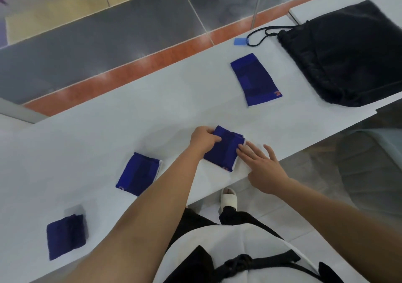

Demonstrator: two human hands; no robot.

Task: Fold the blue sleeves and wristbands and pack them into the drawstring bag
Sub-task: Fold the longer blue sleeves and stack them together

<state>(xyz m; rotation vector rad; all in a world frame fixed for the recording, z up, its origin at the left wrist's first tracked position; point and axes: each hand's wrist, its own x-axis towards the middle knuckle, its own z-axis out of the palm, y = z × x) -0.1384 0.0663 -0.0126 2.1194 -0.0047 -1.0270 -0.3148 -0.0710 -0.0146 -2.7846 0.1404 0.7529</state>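
Head view: my left hand [204, 140] pinches far edge of blue sleeve [224, 150] on tabletop [152, 113]; right hand [261, 165] open, fingers flat on its right edge. Drawstring bag [343, 60] well apart, far right. Risk: fold springs open if right hand lifts early.

A folded blue sleeve [225, 150] lies pinched at its far corner. Left of the grip lie another folded sleeve [138, 174] and a dark wristband [66, 236]; beyond it, a flat unfolded sleeve [255, 79] and the black drawstring bag [348, 58].
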